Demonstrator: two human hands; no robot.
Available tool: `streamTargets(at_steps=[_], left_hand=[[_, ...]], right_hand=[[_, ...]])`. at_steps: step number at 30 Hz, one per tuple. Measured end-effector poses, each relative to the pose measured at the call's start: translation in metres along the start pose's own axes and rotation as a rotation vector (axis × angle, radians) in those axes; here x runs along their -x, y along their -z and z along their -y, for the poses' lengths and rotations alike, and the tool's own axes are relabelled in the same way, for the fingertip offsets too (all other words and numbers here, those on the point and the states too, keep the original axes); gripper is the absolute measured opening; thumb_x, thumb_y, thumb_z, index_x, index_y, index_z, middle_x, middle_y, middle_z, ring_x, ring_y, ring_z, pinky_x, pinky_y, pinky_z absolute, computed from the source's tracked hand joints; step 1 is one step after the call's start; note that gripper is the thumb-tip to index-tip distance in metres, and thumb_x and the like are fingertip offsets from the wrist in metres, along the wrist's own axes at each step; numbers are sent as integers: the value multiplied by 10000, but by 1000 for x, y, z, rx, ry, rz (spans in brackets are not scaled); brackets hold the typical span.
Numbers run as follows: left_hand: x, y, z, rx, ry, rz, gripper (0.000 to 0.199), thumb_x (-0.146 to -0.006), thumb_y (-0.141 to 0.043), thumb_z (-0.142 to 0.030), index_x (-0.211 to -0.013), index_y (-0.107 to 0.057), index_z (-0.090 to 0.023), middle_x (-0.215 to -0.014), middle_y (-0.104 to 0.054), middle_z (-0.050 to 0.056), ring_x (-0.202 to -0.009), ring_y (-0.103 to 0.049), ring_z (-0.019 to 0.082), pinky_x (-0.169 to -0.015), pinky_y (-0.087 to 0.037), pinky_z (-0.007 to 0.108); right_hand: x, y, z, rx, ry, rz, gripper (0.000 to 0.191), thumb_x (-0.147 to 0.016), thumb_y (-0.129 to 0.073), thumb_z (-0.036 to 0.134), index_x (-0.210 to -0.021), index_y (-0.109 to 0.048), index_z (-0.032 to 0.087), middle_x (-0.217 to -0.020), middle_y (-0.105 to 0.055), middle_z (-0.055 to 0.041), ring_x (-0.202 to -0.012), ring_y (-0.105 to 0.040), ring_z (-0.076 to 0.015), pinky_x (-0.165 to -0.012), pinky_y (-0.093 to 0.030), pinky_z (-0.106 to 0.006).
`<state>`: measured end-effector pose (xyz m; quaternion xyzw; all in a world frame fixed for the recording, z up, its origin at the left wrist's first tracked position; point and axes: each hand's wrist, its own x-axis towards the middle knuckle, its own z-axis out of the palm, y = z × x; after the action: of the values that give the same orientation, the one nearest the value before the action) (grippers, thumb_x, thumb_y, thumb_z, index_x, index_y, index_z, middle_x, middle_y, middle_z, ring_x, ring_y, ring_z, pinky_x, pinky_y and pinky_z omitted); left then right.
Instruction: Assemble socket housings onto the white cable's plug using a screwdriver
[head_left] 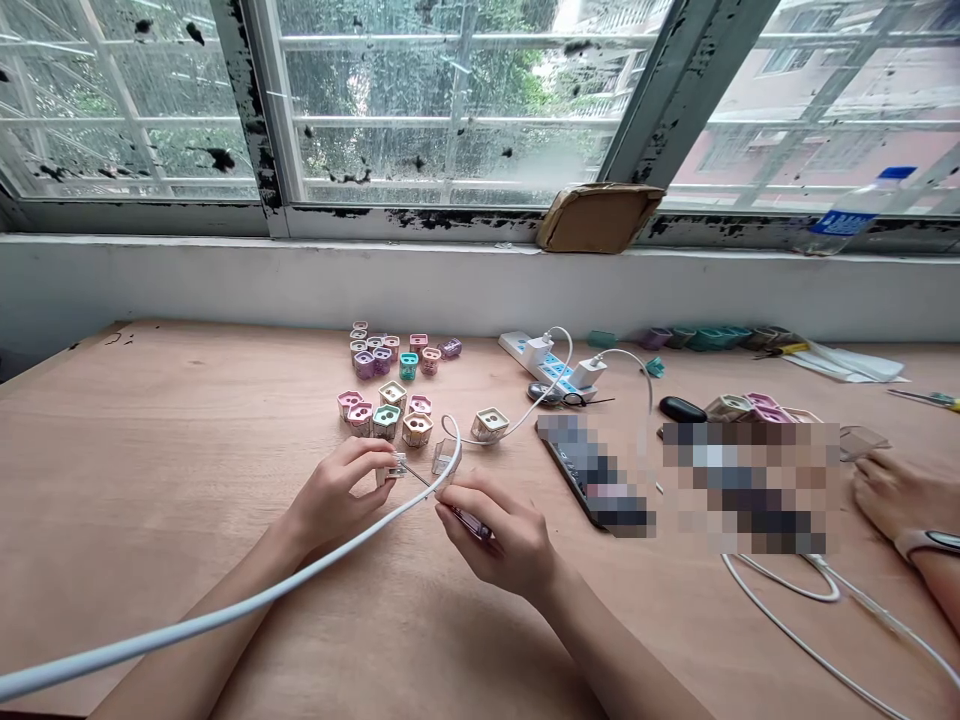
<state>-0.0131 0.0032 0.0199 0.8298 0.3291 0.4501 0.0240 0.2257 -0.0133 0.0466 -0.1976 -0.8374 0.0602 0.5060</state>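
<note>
My left hand (341, 490) pinches a small whitish block (391, 468), probably the inner part of a pencil sharpener. In my right hand (502, 530) is a screwdriver (474, 524); its thin metal shaft points left, with the tip at the block. A clear plastic cover (445, 457) lies between and just beyond my hands. Past my left hand stand several two-hole pencil sharpeners (386, 421) with pink, green and cream tops. One cream sharpener (491, 424) stands apart to the right. A white cable (322, 557) crosses the view in front of both forearms.
Further back are more small sharpeners (382, 357). A power strip (517, 348) with two plugged chargers, a phone (585, 470) and a black oval object (682, 409) lie to the right. Another person's hand (889, 490) rests at the right edge, near a blurred-out area.
</note>
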Motion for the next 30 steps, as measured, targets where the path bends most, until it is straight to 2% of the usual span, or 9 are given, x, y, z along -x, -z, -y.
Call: streamTargets(at_steps=[14, 18, 25, 30], left_hand=[[-1, 0, -3, 54, 2, 20, 190, -889, -644, -79, -1045, -667, -186, -1089, -716, 96, -980, -708, 180, -875, -589, 280], [-2, 1, -6, 74, 16, 18, 236, -888, -640, -87, -1104, -644, -182, -1089, -725, 108, -1001, -709, 195, -878, -595, 295], [-3, 2, -9, 74, 0, 29, 145, -899, -632, -118, -1028, -662, -175, -1059, -722, 115, -949, -722, 191, -833, -603, 275], [-2, 0, -4, 71, 12, 2, 162, -880, -640, -89, -1014, -658, -180, -1035, -722, 100, -922, -723, 178, -833, -597, 270]], right_hand=[[-1, 2, -8, -141, -136, -76, 216, -893, -607, 26, -1003, -652, 206, -808, -677, -44, -675, -651, -160, -592, -522, -262], [-2, 3, -8, -163, -182, -83, 190, -900, -607, 41, -976, -656, 208, -796, -684, -33, -660, -639, -152, -572, -497, -255], [2, 4, -15, -226, -367, -122, 83, -944, -605, 167, -898, -664, 201, -748, -659, -16, -622, -606, -137, -543, -472, -241], [7, 5, -26, -141, -461, -171, 204, -964, -584, 266, -778, -624, 194, -651, -614, 1, -538, -550, -119, -504, -433, -233]])
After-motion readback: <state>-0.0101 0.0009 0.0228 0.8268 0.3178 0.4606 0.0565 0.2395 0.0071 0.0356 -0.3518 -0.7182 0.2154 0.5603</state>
